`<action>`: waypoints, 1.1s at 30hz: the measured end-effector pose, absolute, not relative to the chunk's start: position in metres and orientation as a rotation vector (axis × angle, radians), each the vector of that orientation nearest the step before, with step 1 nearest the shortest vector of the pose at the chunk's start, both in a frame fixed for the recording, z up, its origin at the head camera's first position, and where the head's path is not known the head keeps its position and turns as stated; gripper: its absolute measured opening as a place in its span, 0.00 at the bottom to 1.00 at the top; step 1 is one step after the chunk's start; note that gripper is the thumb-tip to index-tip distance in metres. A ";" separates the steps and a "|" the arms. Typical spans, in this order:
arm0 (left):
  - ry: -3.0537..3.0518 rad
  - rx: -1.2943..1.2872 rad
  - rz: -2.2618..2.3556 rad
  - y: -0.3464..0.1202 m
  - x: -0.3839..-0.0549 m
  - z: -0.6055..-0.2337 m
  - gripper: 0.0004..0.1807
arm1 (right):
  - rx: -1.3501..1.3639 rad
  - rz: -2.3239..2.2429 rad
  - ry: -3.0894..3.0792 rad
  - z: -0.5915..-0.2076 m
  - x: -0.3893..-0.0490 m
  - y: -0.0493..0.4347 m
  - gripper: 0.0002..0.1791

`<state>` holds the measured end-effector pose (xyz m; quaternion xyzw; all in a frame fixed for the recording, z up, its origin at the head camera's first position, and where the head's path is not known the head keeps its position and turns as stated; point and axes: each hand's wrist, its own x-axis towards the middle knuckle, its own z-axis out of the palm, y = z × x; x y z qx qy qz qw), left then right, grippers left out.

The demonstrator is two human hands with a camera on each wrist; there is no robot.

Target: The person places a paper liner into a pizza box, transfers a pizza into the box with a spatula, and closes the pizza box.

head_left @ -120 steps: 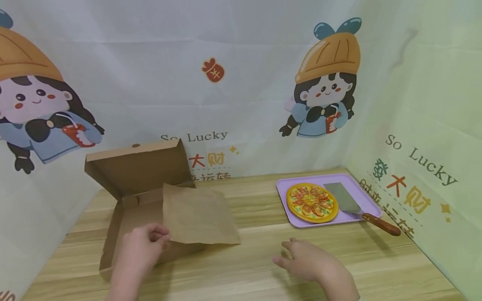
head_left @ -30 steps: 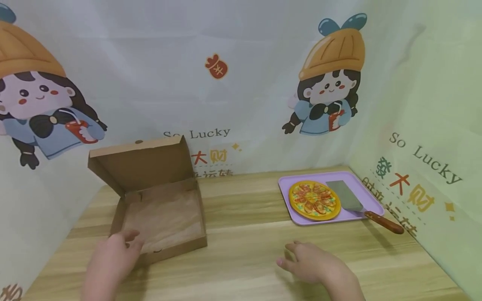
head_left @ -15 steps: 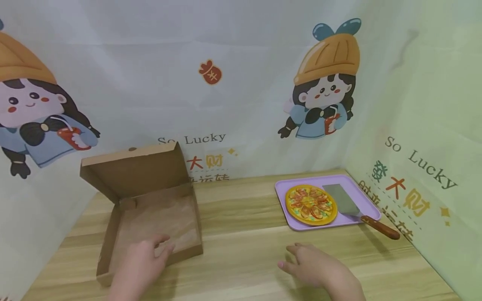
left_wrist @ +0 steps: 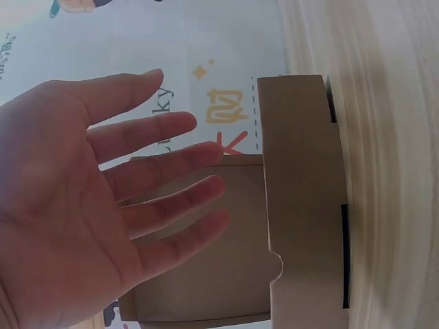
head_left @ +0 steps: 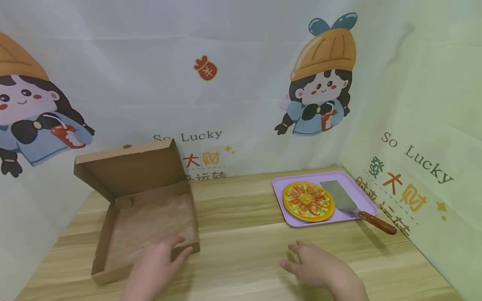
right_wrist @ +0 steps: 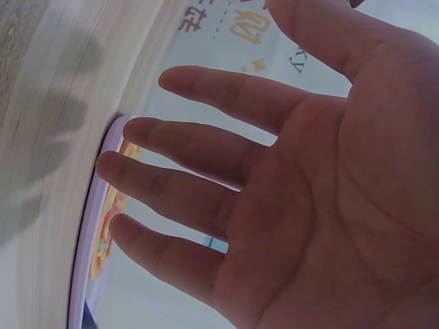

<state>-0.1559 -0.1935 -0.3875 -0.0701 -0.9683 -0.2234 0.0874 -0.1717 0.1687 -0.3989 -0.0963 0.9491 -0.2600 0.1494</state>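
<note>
My left hand (head_left: 158, 259) hovers over the near right corner of a brown cardboard pizza box (head_left: 144, 268), its fingers spread and holding nothing in the left wrist view. The box lid (head_left: 135, 173) stands raised at the back, and a sheet of brown paper (head_left: 154, 217) lies flat inside. My right hand (head_left: 312, 263) is above the table in front of a purple tray (head_left: 297, 222), fingers straight and apart, nothing in it. On the tray lie a toy pizza (head_left: 308, 202) and a metal spatula (head_left: 340, 196) whose wooden handle (head_left: 378, 222) sticks out over the tray's near right edge.
The wood-grain table (head_left: 233, 234) ends at cloth walls printed with cartoon figures behind and at both sides. A stretch of tabletop separates the box from the tray. The raised lid stands close to the back wall (head_left: 241, 104).
Four seconds ago my left hand held the brown paper over the box; now the paper lies inside. Since then that hand has moved right across the box front. The right hand has barely moved.
</note>
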 end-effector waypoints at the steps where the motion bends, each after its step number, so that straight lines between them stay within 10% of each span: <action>1: -2.875 -0.219 -0.659 -0.193 -0.155 -0.388 0.18 | -0.276 -0.748 2.726 -0.399 -0.172 0.169 0.37; 33: -2.941 -0.190 -0.585 -0.198 -0.149 -0.371 0.29 | -0.318 -0.597 2.832 -0.357 -0.202 0.216 0.41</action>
